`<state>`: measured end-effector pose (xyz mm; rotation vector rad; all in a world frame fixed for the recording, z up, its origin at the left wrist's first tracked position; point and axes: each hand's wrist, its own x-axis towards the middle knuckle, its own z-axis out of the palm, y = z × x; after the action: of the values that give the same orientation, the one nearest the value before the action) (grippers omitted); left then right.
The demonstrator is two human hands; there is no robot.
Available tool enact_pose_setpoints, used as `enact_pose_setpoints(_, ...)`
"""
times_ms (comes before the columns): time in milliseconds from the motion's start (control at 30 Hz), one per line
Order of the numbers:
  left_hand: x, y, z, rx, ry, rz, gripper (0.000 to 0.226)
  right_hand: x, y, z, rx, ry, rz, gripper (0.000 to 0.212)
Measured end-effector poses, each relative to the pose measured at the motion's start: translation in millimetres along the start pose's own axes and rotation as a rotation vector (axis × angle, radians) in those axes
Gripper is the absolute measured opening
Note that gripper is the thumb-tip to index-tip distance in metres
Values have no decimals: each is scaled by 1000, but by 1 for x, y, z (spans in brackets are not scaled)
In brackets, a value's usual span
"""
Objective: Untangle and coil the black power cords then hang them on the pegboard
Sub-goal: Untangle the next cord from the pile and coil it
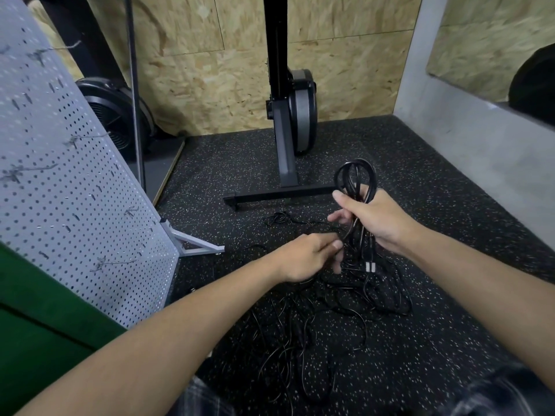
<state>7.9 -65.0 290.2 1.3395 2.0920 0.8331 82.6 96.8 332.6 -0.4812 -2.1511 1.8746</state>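
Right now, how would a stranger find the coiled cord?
Find the black exercise machine at the wooden wall. Near its base bar, the right hand grips the coiled cord. Its loops are gathered; the other cords lie tangled on the floor.

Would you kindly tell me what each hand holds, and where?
The right hand grips a coiled black cord round its middle, loops above the fist; the left hand pinches a loose strand below it.
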Motion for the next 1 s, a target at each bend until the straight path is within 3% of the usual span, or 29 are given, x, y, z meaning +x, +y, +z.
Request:
enact_pose_setpoints(200,-1,-43,6,100,-51,-66,15,1,-10,-4,63,92,-40,34)
enact_pose_setpoints(333,0,-65,7,41,-17,-132,9,4,-12,-9,191,80,16,26)
enact_pose_setpoints(467,4,-64,0,-131,9,-210,17,8,-7,-17,118,172,53,29)
enact_pose_setpoints(567,0,-60,-5,-201,-42,-245,28,10,-10,-24,131,222,63,16)
enact_pose_setpoints(667,-3,-59,-7,-237,-45,-262,41,12,-17,-32,173,291,40,23)
enact_pose_setpoints(767,-1,-59,-11,-135,42,-277,51,13,-16,-37,142,355,61,28)
enact_pose_setpoints(833,-2,-62,-16,11,63,-276,47,12,-10,-38,17,304,74,27)
enact_pose_setpoints(900,-5,-67,-22,100,19,-284,37,12,-5,-38,-143,244,74,24)
enact_pose_setpoints(1000,-8,-69,-28,147,-78,-323,29,12,-4,-38,-192,205,78,23)
